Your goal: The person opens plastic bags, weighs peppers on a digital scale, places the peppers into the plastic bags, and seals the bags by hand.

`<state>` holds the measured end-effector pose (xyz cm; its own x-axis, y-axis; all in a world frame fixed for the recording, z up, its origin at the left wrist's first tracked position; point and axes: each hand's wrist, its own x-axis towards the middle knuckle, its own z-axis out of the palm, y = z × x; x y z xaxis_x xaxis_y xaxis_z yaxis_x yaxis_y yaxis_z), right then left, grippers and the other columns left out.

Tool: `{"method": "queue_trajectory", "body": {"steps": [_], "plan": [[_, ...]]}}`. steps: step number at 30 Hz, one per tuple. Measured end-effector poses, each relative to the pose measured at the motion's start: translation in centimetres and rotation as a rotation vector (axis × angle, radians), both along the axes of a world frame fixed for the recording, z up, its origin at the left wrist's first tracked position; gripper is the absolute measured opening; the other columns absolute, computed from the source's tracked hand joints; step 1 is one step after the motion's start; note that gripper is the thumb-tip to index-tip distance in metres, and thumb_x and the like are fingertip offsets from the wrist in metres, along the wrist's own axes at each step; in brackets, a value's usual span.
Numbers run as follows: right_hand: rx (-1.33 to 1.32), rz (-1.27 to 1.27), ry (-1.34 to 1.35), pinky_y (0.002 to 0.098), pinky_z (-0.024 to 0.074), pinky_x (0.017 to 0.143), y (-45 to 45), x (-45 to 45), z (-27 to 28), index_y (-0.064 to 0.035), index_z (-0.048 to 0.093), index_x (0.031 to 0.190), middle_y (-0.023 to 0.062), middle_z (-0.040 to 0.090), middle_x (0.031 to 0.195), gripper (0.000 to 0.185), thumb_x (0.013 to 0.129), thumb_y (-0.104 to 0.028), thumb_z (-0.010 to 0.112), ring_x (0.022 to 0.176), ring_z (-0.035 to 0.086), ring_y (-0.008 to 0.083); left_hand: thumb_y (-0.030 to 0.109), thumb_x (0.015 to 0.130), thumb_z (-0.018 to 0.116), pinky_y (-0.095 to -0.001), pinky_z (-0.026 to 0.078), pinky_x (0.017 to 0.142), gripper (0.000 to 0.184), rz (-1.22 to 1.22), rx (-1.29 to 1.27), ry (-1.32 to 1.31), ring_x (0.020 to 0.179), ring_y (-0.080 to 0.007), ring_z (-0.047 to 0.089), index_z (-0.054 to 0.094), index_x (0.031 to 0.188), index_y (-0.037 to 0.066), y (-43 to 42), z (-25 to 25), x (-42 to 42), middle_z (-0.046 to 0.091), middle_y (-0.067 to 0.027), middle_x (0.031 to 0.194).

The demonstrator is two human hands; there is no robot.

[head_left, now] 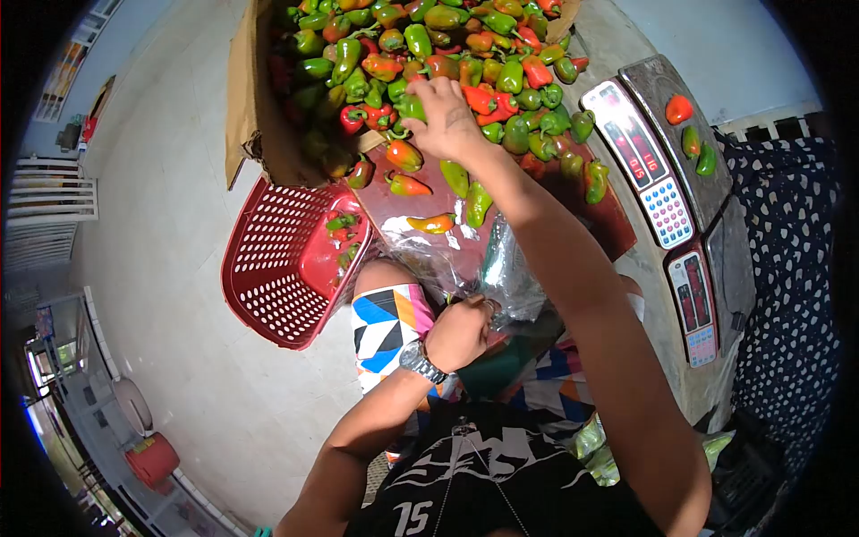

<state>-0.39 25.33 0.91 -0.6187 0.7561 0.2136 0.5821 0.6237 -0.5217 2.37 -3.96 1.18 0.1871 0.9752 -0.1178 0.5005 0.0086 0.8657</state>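
Note:
A big pile of green, red and orange peppers (438, 67) spills out of a cardboard box (248, 98) at the top. My right hand (443, 121) reaches into the near side of this pile, its fingers curled round a green pepper (412, 107). Low in front of my body, my left hand (461, 336), with a metal watch (420, 362) at its wrist, is closed on the edge of a clear plastic bag (519, 277). Between the hands, several loose peppers lie on a dark red surface, among them an orange one (431, 224).
A red plastic basket (300, 336) with a few peppers inside stands left of my knee. Two digital scale displays (640, 161) are at the right, beside a dark platform (667, 80) bearing three peppers. Polka-dot cloth (787, 268) hangs at the far right.

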Motion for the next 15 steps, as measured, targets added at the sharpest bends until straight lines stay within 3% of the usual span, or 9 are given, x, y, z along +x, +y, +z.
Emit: {"method": "queue_trajectory", "body": {"steps": [3,4,7,8,11,15], "plan": [[-0.827,-0.014,0.652,0.0470,0.0478,0.098,1.1,1.1,-0.1,-0.0077,0.059,0.134,0.0155,0.064,0.126,0.036,0.101,-0.021,0.066,0.111,0.061,0.0289,0.010,0.079,0.077,-0.0504,0.056,0.072,0.025,0.027,0.068,-0.012,0.080,-0.0425,0.069,0.069,0.099,-0.002,0.1,0.1,0.2,0.066,-0.0214,0.090],[-1.135,0.061,0.834,0.0433,0.0505,0.094,1.1,2.8,0.8,-0.0067,0.055,0.138,0.0162,0.066,0.120,0.035,0.111,-0.028,0.050,0.103,0.064,0.0273,0.010,0.079,0.077,-0.0503,0.056,0.072,0.025,0.021,0.066,-0.011,0.080,-0.0425,0.069,0.069,0.100,-0.002,0.1,0.0,0.3,0.066,-0.0213,0.090],[-1.573,0.409,1.216,0.0397,0.0504,0.095,0.0,6.6,2.3,-0.0041,0.053,0.142,0.0167,0.065,0.125,0.044,0.115,-0.033,0.036,0.105,0.063,0.0284,0.005,0.080,0.072,-0.0493,0.056,0.073,0.024,-0.006,0.052,-0.006,0.081,-0.0431,0.068,0.070,0.103,-0.001,0.3,0.0,0.5,0.066,-0.0219,0.091],[-1.618,0.375,1.235,0.0389,0.0503,0.092,-0.6,7.5,2.9,-0.0030,0.053,0.141,0.0172,0.065,0.125,0.048,0.115,-0.036,0.030,0.104,0.064,0.0278,0.000,0.081,0.066,-0.0484,0.056,0.075,0.026,-0.014,0.041,-0.005,0.082,-0.0438,0.068,0.071,0.106,-0.001,0.4,0.1,0.7,0.067,-0.0228,0.092],[-1.623,0.329,1.236,0.0396,0.0520,0.090,-1.4,9.9,3.7,-0.0031,0.052,0.140,0.0190,0.066,0.124,0.048,0.115,-0.039,0.033,0.103,0.065,0.0286,-0.006,0.081,0.061,-0.0471,0.057,0.076,0.028,-0.017,0.024,0.002,0.084,-0.0445,0.068,0.072,0.107,-0.002,0.4,0.3,1.1,0.067,-0.0235,0.092],[-1.577,0.268,1.150,0.0293,0.0492,0.070,-2.4,12.7,4.7,-0.0018,0.053,0.137,0.0155,0.065,0.111,0.050,0.112,-0.044,0.043,0.086,0.062,0.0188,-0.007,0.080,0.062,-0.0463,0.057,0.076,0.025,-0.026,-0.016,0.032,0.083,-0.0443,0.069,0.071,0.103,-0.002,0.5,0.3,0.9,0.068,-0.0236,0.092]]}}
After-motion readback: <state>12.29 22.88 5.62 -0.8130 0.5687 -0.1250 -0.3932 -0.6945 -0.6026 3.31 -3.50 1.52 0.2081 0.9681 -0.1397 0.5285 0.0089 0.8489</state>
